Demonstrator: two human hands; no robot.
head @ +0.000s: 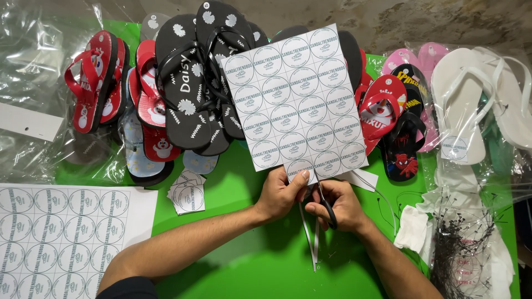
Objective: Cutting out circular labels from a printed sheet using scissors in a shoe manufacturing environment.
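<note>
The left hand (pixel 281 194) pinches the bottom edge of the sticker sheet (pixel 296 99), holding it flat and taut. The right hand (pixel 339 206) grips black scissors (pixel 326 206) closed at that edge, thin paper strips (pixel 310 238) dangling below over the green table (pixel 249 260).

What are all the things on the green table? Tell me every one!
Sticker sheet: one, white with round labels, held up at centre.
Second sticker sheet: one, white, lower left.
Cut labels: small pile, white, left of the hands.
Scissors: one, black handles, cutting the held sheet.
Flip-flops: many; black, red, pink, white, along the top.
Plastic bags: clear, left edge.
Black ties: bundle, lower right.
Table: green.
Left hand: holds the sheet.
Right hand: holds the scissors.
</note>
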